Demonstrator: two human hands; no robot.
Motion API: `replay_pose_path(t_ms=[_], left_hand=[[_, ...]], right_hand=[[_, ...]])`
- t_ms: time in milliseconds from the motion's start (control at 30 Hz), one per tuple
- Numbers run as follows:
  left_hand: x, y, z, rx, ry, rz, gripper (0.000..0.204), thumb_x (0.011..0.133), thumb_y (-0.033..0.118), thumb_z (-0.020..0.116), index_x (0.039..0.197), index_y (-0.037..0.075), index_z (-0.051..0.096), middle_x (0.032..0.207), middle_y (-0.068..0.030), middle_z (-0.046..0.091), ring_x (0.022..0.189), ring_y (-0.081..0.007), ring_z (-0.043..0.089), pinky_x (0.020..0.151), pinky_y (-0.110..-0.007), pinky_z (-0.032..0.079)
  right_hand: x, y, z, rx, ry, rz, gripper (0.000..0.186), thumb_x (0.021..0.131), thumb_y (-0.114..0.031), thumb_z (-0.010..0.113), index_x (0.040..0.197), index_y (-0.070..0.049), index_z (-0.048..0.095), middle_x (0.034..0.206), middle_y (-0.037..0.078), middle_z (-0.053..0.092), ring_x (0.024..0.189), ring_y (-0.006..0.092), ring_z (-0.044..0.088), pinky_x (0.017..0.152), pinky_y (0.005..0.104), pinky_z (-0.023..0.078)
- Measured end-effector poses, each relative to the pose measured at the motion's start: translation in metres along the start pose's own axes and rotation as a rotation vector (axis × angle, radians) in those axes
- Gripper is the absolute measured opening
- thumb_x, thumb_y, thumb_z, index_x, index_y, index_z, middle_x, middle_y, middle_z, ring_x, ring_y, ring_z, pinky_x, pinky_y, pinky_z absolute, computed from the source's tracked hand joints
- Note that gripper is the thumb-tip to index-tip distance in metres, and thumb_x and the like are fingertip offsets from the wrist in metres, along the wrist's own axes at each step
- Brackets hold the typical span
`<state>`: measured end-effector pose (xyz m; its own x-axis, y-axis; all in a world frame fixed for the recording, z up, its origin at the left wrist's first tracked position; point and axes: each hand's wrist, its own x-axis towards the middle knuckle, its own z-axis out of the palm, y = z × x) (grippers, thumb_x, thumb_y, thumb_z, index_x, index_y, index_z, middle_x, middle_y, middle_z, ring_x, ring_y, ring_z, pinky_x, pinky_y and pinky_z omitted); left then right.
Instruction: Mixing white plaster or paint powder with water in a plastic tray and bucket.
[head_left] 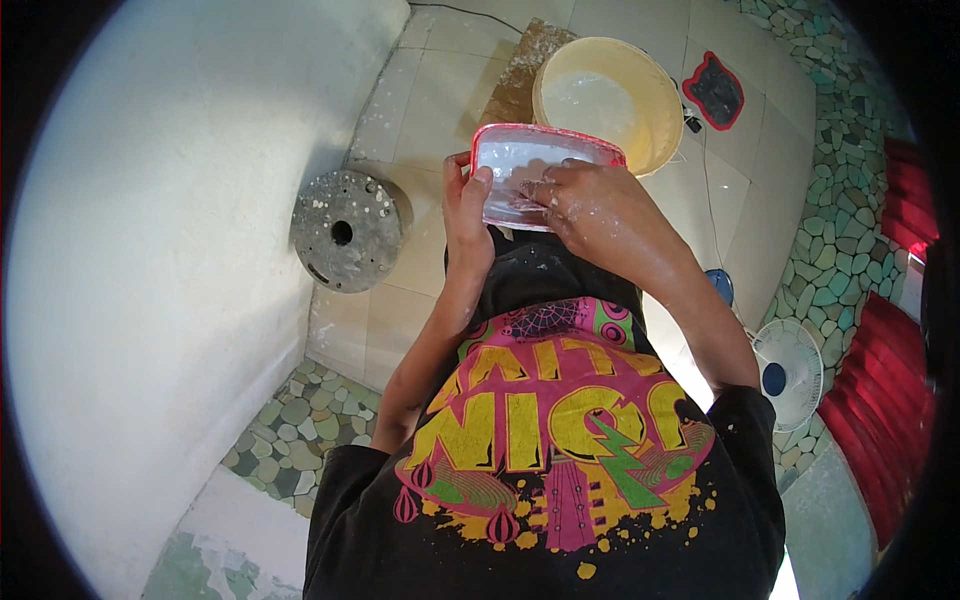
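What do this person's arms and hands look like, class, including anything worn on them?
The left hand and right hand wear no gloves, and pale specks and smears mark the right one. Both forearms are bare, with no watch showing. The sleeves are short, black and loose.

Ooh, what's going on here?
Somebody is holding a red-rimmed tub by its left side with the left hand. The fingers of the right hand are down inside it, and that hand has white specks on it. I can't tell whether those fingers hold anything. Just beyond the tub stands a big cream bucket with something whitish in the bottom. A fan is off to the right.
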<state>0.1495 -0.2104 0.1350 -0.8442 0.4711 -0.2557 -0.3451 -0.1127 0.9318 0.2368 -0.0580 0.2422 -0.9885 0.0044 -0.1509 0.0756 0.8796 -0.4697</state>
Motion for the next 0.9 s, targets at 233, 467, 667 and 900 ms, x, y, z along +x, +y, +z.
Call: replay_pose_path(t_ms=[233,467,667,900], left_hand=[[-0.002,-0.002,-0.007,-0.025,-0.086,-0.059,0.041,0.097,0.032,0.055,0.127,0.002,0.051,0.119,-0.009,0.058,0.113,-0.018,0.055,0.101,-0.034,0.042],[-0.006,-0.008,0.002,0.014,0.013,0.019,0.043,0.096,0.037,0.049,0.114,-0.002,0.052,0.099,-0.0093,0.057,0.093,-0.0158,0.052,0.087,-0.03,0.042],[-0.005,-0.012,-0.007,0.03,-0.027,0.01,0.044,0.097,0.039,0.048,0.114,-0.002,0.053,0.099,-0.0083,0.055,0.093,-0.0157,0.05,0.087,-0.03,0.04],[-0.006,-0.012,-0.003,-0.048,-0.003,-0.007,0.044,0.097,0.039,0.048,0.113,-0.001,0.054,0.101,-0.0089,0.056,0.095,-0.016,0.051,0.088,-0.029,0.04]], right_hand=[[0.0,0.002,-0.01,0.048,0.097,0.015,0.027,0.081,-0.011,0.068,0.108,-0.006,0.072,0.096,0.014,0.072,0.089,0.0338,0.069,0.078,0.0442,0.056],[0.016,0.014,0.017,-0.108,0.187,0.015,0.026,0.08,-0.014,0.069,0.105,-0.01,0.072,0.094,0.011,0.073,0.088,0.0315,0.07,0.073,0.0447,0.057],[0.014,0.019,0.014,0.036,0.065,0.02,0.03,0.081,-0.01,0.066,0.11,-0.006,0.072,0.094,0.014,0.072,0.087,0.0337,0.069,0.078,0.0438,0.056],[0.003,0.014,0.013,0.038,0.13,-0.023,0.023,0.084,-0.017,0.065,0.104,-0.011,0.074,0.093,0.013,0.073,0.086,0.0339,0.069,0.075,0.0465,0.056]])
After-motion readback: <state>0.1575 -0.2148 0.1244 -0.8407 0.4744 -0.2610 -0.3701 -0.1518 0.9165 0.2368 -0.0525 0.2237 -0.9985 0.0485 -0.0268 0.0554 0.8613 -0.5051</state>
